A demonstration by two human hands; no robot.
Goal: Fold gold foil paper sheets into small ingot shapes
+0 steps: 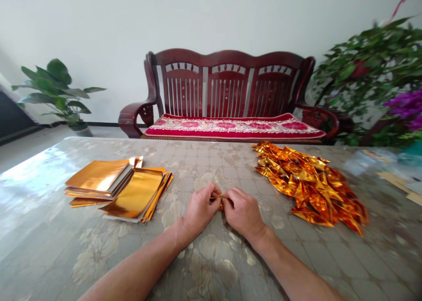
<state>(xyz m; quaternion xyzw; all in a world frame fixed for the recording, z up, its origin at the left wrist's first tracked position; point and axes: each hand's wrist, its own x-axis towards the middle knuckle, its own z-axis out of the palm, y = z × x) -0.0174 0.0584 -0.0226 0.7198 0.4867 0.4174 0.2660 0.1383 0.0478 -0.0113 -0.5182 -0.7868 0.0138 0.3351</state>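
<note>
Gold sheets (pixel 140 191) frame left, orange-gold foil pieces (pixel 313 186) right. Grey-beige tablecloth (pixel 198 162), flower-and-grid pattern. Top centre: dark red bench (pixel 227 58), red mat (pixel 231 125) with pink-and-white floral band.

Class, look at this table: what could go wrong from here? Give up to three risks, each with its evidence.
1. The small gold piece is pinched between the left hand and the right hand; an uneven pull might tear it.
2. The stacked gold sheets lie with ragged edges, so a bump could make them slide.
3. The folded gold pieces are heaped loosely; a sweep of the right arm might scatter or crush some.
</note>
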